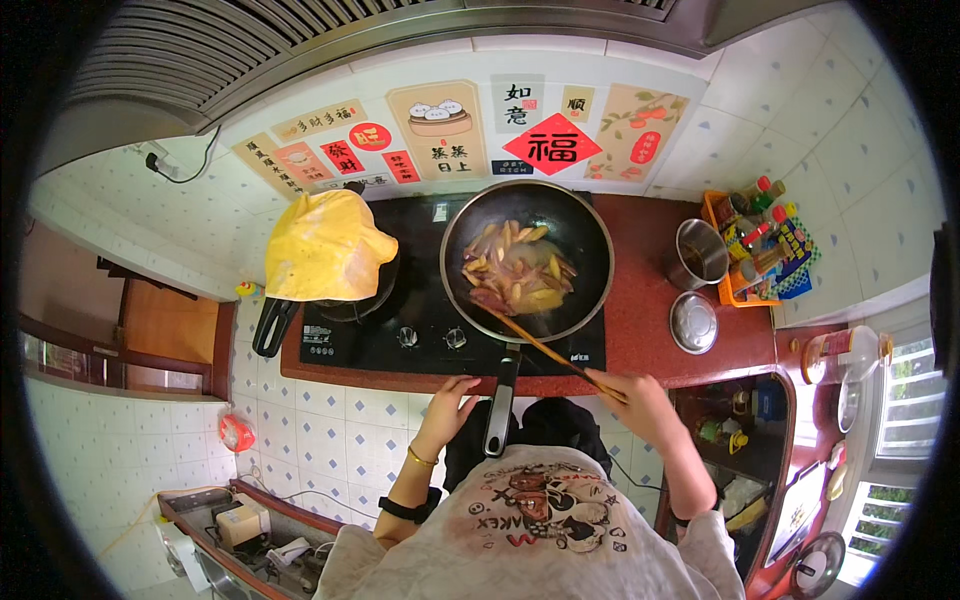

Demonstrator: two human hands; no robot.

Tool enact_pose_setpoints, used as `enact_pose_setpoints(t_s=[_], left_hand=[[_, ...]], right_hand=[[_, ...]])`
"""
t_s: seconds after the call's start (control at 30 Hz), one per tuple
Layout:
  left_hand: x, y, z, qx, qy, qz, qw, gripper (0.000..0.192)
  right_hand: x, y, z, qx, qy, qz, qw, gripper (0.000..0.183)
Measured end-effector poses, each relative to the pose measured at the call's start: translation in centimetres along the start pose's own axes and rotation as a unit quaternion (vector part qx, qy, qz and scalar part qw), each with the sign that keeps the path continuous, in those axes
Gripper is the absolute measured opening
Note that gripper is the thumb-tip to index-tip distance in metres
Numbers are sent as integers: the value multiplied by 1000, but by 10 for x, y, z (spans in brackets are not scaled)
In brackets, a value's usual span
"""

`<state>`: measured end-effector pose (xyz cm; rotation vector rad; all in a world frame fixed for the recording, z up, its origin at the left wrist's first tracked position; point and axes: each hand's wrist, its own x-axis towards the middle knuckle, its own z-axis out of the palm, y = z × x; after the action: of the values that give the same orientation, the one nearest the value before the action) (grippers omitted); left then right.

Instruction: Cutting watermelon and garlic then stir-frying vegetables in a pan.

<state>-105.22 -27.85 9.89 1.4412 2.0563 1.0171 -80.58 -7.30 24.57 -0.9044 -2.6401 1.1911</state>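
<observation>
My right hand [636, 401] grips a pair of wooden chopsticks [541, 346], and their tips reach into the food at the near side of the frying pan [589, 240]. Sliced pieces of food [517, 259], yellowish and purplish-brown, lie in the pan under a light haze. The pan sits on the right side of a black glass gas hob [420, 300], its long black-and-silver handle [501, 409] pointing toward me. Just left of that handle is my left hand [453, 405], with nothing in it and its fingers apart, at the counter's front edge.
A yellow cloth-like cover [322, 247] drapes over a second handled pan on the left burner. To the right stand a steel pot [694, 255], a round metal lid [694, 322] and an orange basket [724, 285] of bottles and packets. A range hood [360, 52] hangs above.
</observation>
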Motion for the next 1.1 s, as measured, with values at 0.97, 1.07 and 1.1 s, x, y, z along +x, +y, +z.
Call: enact_pose_setpoints(t_s=[0.97, 1.07, 1.1], left_hand=[[4, -4, 4, -20, -50, -14, 998, 30], [-6, -10, -2, 5, -21, -7, 1000, 31], [-12, -15, -1, 14, -18, -12, 1000, 31]], right_hand=[[93, 26, 28, -322, 180, -8, 929, 47], [58, 9, 17, -316, 172, -15, 933, 48], [46, 11, 16, -309, 151, 13, 939, 52]])
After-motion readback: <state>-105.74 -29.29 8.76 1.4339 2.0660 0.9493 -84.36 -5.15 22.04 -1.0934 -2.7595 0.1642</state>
